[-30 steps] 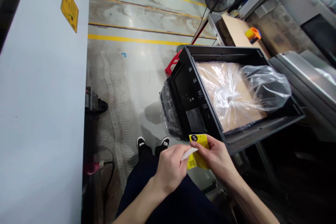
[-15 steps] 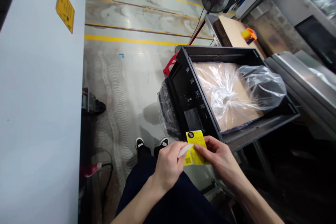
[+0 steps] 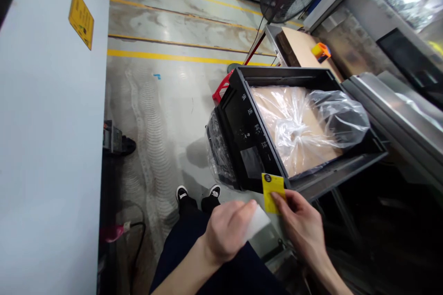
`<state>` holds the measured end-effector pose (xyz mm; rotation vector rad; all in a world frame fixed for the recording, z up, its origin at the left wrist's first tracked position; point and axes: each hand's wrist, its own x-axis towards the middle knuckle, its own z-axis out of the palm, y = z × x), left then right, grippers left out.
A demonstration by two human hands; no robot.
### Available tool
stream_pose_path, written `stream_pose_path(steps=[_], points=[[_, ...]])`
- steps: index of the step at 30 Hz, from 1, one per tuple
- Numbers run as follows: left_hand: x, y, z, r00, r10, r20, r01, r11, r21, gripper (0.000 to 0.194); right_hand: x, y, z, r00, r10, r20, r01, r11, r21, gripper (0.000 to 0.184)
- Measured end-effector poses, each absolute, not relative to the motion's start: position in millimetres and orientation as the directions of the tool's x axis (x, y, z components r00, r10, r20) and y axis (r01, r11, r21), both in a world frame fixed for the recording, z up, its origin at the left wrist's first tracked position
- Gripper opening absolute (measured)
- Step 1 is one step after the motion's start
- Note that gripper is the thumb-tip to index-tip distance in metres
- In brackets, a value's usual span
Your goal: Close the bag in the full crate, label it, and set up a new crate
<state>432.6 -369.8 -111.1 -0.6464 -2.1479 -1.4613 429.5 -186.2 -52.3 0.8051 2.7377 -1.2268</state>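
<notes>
My right hand (image 3: 301, 221) pinches a small yellow label (image 3: 273, 186) with a black round mark at its top corner, held upright just below the near corner of a black crate (image 3: 249, 120). My left hand (image 3: 226, 228) is closed on a white backing sheet (image 3: 256, 222) that now hangs apart from the label. The crate holds a brown cardboard sheet under a clear plastic bag (image 3: 311, 120). White characters run along the crate's side wall. My dark trousers and black shoes (image 3: 197, 192) show below the hands.
A pale grey cabinet wall (image 3: 48, 138) with a yellow sign (image 3: 81, 17) fills the left side. A bundle in plastic wrap (image 3: 218, 156) and a red stool (image 3: 221, 90) sit beside the crate. Steel equipment (image 3: 398, 101), a fan and a cardboard-topped table stand at right. Yellow lines cross the floor.
The white backing has come off the yellow label: my left hand drew it down and left, while my right hand lifted the label toward the crate's corner.
</notes>
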Motion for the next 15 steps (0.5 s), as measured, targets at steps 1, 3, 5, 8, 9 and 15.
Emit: stream_pose_path(steps=[1,3,5,8,9,15], points=[[426.9,-372.5,-113.1,-0.809,0.124,0.574,0.577,0.352,0.737,0.030,429.4,-182.5,-49.6,-0.866,0.472,-0.168,0.453,0.596,-0.663,0.053],[409.7,-376.1,-121.9,-0.847,0.195,0.495,0.529,0.407,0.745,0.024,427.7,-176.4,-43.5,-0.872,0.486,-0.057,0.414,0.672,-0.614,0.048],[388.1,-373.6,-135.7,-0.826,0.350,0.442,0.562,0.448,0.695,0.014,424.9,-172.6,-40.0,-0.887,0.462,0.012,0.372,0.730,-0.573,0.044],[360.3,-354.7,-158.9,-0.695,0.588,0.414,0.704,0.437,0.560,0.007,421.5,-172.4,-43.3,-0.916,0.390,0.097,0.285,0.800,-0.528,0.039],[354.5,-345.6,-166.4,-0.645,0.647,0.407,0.746,0.419,0.518,0.008,421.0,-173.7,-45.8,-0.921,0.368,0.129,0.255,0.817,-0.517,0.037],[351.7,-305.7,-205.1,-0.551,0.765,0.333,0.815,0.406,0.414,0.018,419.0,-188.4,-61.1,-0.899,0.355,0.258,0.200,0.855,-0.479,0.034]])
